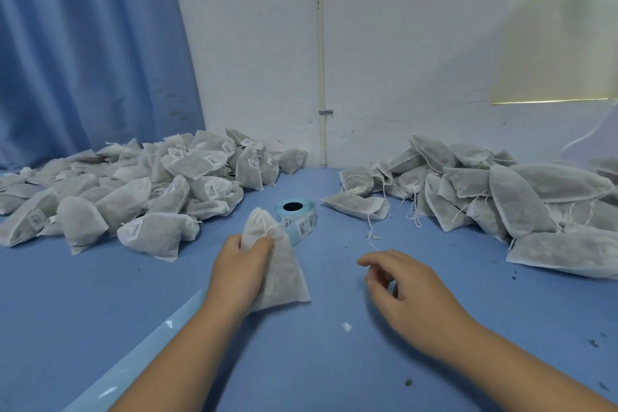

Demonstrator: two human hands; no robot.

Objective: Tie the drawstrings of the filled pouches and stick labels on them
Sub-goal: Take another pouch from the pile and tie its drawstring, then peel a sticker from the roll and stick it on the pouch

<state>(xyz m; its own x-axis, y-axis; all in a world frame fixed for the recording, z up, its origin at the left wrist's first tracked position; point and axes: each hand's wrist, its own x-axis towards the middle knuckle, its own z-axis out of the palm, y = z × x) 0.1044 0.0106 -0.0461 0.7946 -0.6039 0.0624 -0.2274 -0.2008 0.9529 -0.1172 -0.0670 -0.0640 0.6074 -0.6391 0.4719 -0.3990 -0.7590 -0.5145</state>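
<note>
Head view; blue surface (334, 361) in a wall corner.

Left hand (242, 264) at centre, its fingers (264, 242) curled round the gathered neck of one filled pouch (281, 271); the body of the pouch hangs toward 5 o'clock with its lower edge on the surface; the grip sits at the neck, probably to keep the mouth closed and the flat face presented. Drawstring (267, 229) looks cinched at the neck; knot itself too small to confirm.

Right hand (408, 291) at 3 o'clock of the pouch, apart from it, fingers loosely curled, nothing held; a loose string from a nearby pouch ends close to the forefinger, contact cannot be judged.

Label roll (297, 214) just behind the held pouch at 12 o'clock, within easy reach of either hand; judged next need: a label for this pouch.

Labelled pile (150, 184) at 10 o'clock, stickers visible on several; unlabelled pile (501, 197) at 2 o'clock, strings trailing loose; the split reads as done stock on one side and waiting stock on the other. Many pouches remain.
</note>
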